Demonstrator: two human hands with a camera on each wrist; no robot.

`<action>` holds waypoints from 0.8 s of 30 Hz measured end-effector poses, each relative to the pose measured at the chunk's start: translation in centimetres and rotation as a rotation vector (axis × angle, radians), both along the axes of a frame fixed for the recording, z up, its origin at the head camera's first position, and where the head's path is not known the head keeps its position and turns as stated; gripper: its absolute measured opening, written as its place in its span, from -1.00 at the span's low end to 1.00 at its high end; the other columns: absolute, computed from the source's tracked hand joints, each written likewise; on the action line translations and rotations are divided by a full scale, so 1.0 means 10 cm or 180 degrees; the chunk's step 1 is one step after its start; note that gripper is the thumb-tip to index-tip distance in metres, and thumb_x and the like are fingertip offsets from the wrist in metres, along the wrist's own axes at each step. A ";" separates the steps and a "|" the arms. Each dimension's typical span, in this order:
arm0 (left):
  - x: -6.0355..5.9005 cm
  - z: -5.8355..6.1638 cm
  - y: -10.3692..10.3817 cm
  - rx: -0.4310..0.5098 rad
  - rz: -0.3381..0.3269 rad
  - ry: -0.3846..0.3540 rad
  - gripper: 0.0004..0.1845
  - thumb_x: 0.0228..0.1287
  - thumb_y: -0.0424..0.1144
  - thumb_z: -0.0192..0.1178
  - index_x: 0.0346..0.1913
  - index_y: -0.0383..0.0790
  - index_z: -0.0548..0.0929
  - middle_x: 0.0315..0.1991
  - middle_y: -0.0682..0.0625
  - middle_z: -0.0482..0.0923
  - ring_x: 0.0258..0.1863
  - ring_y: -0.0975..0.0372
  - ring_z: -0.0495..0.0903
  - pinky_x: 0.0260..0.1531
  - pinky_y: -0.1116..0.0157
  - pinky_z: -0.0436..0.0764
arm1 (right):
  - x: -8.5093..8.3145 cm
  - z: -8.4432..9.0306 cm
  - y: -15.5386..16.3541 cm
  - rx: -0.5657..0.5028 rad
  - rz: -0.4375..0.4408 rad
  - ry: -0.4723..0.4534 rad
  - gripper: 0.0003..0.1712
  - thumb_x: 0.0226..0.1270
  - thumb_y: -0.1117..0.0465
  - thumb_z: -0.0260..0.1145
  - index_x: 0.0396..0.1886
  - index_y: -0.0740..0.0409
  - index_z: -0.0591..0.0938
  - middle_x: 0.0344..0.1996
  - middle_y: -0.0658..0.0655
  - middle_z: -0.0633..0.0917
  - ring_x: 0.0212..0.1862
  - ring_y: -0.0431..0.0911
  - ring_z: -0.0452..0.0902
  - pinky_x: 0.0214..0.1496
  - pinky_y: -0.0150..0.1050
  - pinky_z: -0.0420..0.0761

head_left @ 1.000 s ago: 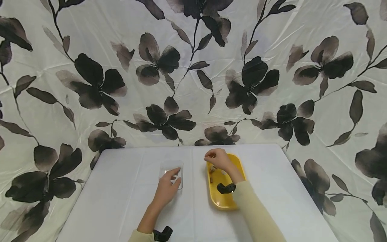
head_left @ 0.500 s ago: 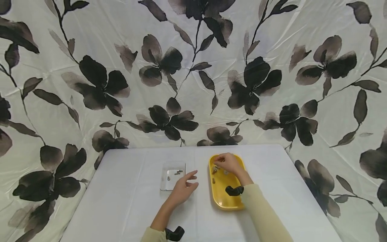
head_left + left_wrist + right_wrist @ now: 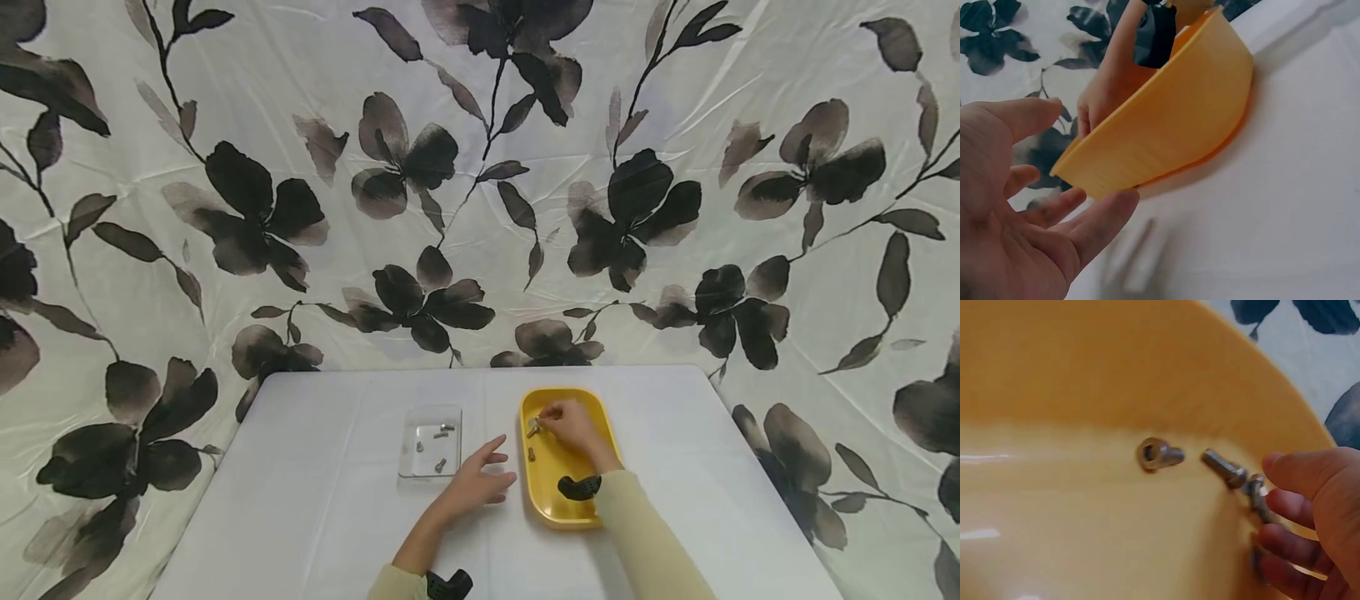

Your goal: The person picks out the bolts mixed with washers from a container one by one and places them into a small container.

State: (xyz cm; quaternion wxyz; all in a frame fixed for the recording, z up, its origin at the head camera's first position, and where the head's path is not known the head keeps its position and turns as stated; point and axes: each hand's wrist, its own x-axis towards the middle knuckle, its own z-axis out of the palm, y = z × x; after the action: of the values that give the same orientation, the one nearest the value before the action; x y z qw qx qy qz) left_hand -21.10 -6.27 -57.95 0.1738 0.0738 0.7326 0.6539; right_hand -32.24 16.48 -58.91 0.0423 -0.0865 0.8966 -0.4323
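Four screws (image 3: 441, 465) into the clear box (image 3: 417, 462), holding left hand (image 3: 474, 485) loose and empty beside the yellow tray (image 3: 555, 508), apparently leaving at least three remaining screws (image 3: 1157, 454) there, curling right hand (image 3: 572, 425) near them, being unable to tell whether gripping one

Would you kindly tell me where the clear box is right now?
In the head view, the clear box sits on the table, left of the yellow tray, near the left hand.

Metal bolts (image 3: 1159, 455) lying in a yellow oblong tray (image 3: 555, 496), four more bolts (image 3: 441, 465) scattered in a clear box (image 3: 417, 470)
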 end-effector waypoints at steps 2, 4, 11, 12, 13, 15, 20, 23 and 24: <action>0.00 -0.03 0.02 0.0035 0.0020 -0.0037 -0.18 0.25 -0.24 0.32 0.51 -0.14 0.16 0.26 -0.34 0.32 -0.13 -0.01 0.63 -0.23 0.14 0.70 | 0.01 -0.03 -0.02 -0.0016 -0.0090 -0.0047 -0.91 0.21 0.24 0.45 -0.34 0.17 0.74 -0.47 0.00 0.69 -0.44 -0.13 0.53 -0.37 -0.29 0.60; 0.01 -0.05 0.05 0.0091 0.0012 -0.0059 -0.15 0.22 -0.25 0.35 0.51 -0.15 0.14 0.26 -0.34 0.32 -0.13 0.01 0.64 -0.23 0.13 0.70 | 0.02 -0.05 -0.04 0.0010 -0.0172 -0.0077 -0.92 0.21 0.23 0.45 -0.35 0.16 0.74 -0.48 0.00 0.68 -0.44 -0.12 0.52 -0.36 -0.29 0.60; 0.07 -0.12 0.14 0.0158 -0.0088 -0.0018 -0.09 0.17 -0.30 0.39 0.52 -0.07 0.12 0.27 -0.32 0.30 0.00 -0.07 0.58 -0.22 0.10 0.70 | 0.02 -0.12 -0.05 0.0147 -0.0355 0.0035 -0.87 0.13 0.28 0.49 -0.33 0.25 0.75 -0.46 0.05 0.69 -0.42 -0.12 0.51 -0.32 -0.26 0.62; 0.08 -0.12 0.15 0.0133 -0.0090 -0.0009 -0.07 0.16 -0.29 0.40 0.53 -0.05 0.11 0.28 -0.31 0.29 0.02 -0.08 0.57 -0.21 0.11 0.70 | 0.02 -0.13 -0.05 0.0152 -0.0391 0.0012 -0.86 0.12 0.27 0.50 -0.33 0.25 0.76 -0.45 0.05 0.70 -0.41 -0.12 0.51 -0.31 -0.26 0.62; 0.08 -0.12 0.17 0.0110 -0.0088 -0.0010 -0.06 0.15 -0.28 0.41 0.53 -0.04 0.11 0.29 -0.31 0.28 0.04 -0.09 0.56 -0.21 0.11 0.70 | 0.02 -0.13 -0.05 0.0154 -0.0405 -0.0009 -0.85 0.12 0.27 0.50 -0.32 0.25 0.76 -0.43 0.05 0.70 -0.41 -0.11 0.51 -0.30 -0.26 0.63; 0.10 -0.12 0.19 0.0074 -0.0076 -0.0026 -0.04 0.13 -0.28 0.42 0.53 -0.04 0.10 0.30 -0.31 0.27 0.07 -0.10 0.53 -0.20 0.12 0.69 | 0.03 -0.14 -0.04 0.0172 -0.0405 -0.0032 -0.85 0.12 0.27 0.50 -0.33 0.26 0.77 -0.42 0.06 0.70 -0.40 -0.11 0.51 -0.31 -0.26 0.63; 0.11 -0.14 0.23 0.0033 -0.0061 -0.0001 -0.01 0.12 -0.27 0.43 0.54 -0.06 0.07 0.29 -0.29 0.28 0.08 -0.07 0.54 -0.13 0.14 0.67 | 0.03 -0.15 -0.05 0.0197 -0.0391 -0.0006 -0.88 0.13 0.27 0.50 -0.36 0.24 0.77 -0.44 0.04 0.69 -0.40 -0.11 0.51 -0.35 -0.30 0.61; 0.10 -0.17 0.26 0.0102 -0.0093 0.0050 0.00 0.11 -0.28 0.44 0.54 -0.05 0.06 0.28 -0.30 0.28 0.08 -0.07 0.53 -0.12 0.16 0.66 | 0.02 -0.17 -0.04 0.0206 -0.0415 0.0060 -0.89 0.13 0.27 0.50 -0.37 0.23 0.78 -0.45 0.03 0.69 -0.41 -0.12 0.50 -0.37 -0.32 0.60; 0.10 -0.19 0.27 0.0153 -0.0110 0.0048 0.01 0.11 -0.30 0.44 0.54 -0.07 0.05 0.28 -0.30 0.27 0.08 -0.07 0.53 -0.12 0.17 0.66 | 0.02 -0.17 -0.04 0.0213 -0.0417 0.0077 -0.89 0.12 0.26 0.50 -0.38 0.23 0.78 -0.45 0.03 0.69 -0.41 -0.12 0.50 -0.37 -0.32 0.60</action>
State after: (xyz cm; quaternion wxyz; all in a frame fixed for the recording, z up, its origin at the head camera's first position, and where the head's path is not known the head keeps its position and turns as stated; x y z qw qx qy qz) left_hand -20.10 -3.59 -59.86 0.1777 0.0955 0.7166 0.6676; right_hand -32.08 16.10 -60.64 0.0059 -0.0315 0.9147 -0.4029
